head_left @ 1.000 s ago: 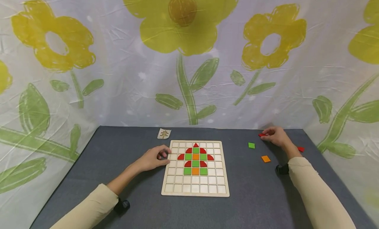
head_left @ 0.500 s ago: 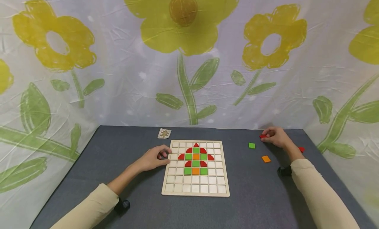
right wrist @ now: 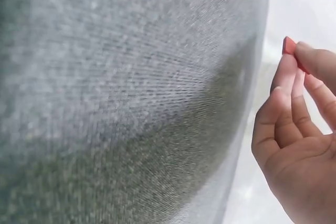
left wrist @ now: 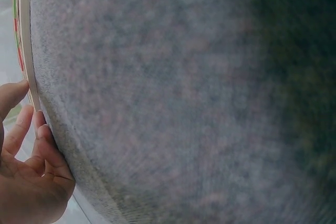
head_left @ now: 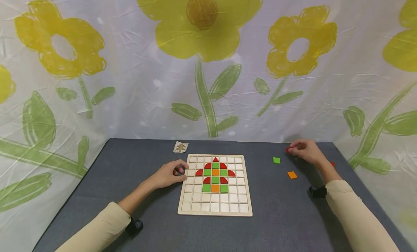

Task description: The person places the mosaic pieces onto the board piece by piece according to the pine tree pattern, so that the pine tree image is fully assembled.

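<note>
My left hand (head_left: 167, 174) rests with its fingertips and thumb against the left edge of a wooden grid board (head_left: 215, 208). The left wrist view shows the fingers of this hand (left wrist: 31, 182) touching the board's rim. Red, green and orange tiles make a tree-like pattern in the board's upper middle. At the far right my right hand (head_left: 307, 151) pinches a small red tile (right wrist: 288, 45) between thumb and fingers, raised off the table in the right wrist view. The tile's full shape is hidden by the fingers.
A green tile (head_left: 276, 160) and an orange tile (head_left: 292, 175) lie between the board and my right arm. Another red tile (head_left: 332, 164) is partly hidden behind the right wrist. A small pattern card (head_left: 180, 147) lies behind the board. Flower-printed cloth encloses the dark table.
My right hand has shifted slightly right with the red tile in its pinch, and the forearm has swung right, covering more of the other red tile. The left hand has not moved.
</note>
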A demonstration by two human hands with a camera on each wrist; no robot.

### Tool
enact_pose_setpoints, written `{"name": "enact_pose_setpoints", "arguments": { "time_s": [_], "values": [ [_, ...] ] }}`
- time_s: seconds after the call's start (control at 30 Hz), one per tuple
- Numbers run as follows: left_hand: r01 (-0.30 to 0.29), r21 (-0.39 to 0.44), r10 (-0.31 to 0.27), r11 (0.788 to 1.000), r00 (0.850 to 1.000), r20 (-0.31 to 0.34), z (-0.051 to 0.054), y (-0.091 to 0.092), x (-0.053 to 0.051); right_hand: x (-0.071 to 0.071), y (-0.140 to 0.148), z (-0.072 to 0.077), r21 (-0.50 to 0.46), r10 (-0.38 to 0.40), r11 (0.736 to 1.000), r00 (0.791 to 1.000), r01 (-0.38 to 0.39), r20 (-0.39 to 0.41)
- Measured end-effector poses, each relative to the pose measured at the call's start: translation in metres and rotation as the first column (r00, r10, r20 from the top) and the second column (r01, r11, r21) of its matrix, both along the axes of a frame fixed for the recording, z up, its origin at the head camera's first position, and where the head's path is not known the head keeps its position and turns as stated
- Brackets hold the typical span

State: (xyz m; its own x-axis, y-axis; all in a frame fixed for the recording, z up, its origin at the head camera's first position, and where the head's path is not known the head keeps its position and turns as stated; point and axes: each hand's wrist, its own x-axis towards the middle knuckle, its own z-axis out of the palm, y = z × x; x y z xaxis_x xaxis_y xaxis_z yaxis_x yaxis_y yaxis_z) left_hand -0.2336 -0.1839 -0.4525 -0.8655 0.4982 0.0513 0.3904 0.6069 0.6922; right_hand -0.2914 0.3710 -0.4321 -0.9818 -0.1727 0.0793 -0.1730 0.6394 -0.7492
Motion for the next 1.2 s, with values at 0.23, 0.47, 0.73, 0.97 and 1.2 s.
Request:
{"name": "enact_pose_setpoints", "arguments": {
  "time_s": [0.23,0.47,0.73,0.97,1.2],
  "values": [
    [0.002,-0.003,-0.002,1.0,1.0,-0.007,-0.002,-0.002,-0.001,0.013,-0.004,0.007,-0.026,0.045,0.999,0.999,-0.045,0.001],
    [0.003,0.001,-0.003,1.0,1.0,-0.001,-0.003,-0.003,-0.002,0.023,-0.01,0.016,-0.086,0.113,0.99,0.993,-0.111,0.014],
    [0.001,0.004,-0.001,1.0,1.0,0.006,-0.001,-0.003,-0.001,0.031,-0.024,0.024,-0.147,0.156,0.978,0.987,-0.149,0.035],
    [0.004,0.006,-0.004,1.0,1.0,0.007,-0.003,-0.002,-0.001,0.037,-0.034,0.021,-0.167,0.187,0.969,0.982,-0.18,0.025],
    [-0.005,0.006,0.005,1.0,1.0,0.008,-0.003,-0.002,-0.002,0.043,-0.045,0.02,-0.21,0.221,0.954,0.975,-0.213,0.017]
  ]
}}
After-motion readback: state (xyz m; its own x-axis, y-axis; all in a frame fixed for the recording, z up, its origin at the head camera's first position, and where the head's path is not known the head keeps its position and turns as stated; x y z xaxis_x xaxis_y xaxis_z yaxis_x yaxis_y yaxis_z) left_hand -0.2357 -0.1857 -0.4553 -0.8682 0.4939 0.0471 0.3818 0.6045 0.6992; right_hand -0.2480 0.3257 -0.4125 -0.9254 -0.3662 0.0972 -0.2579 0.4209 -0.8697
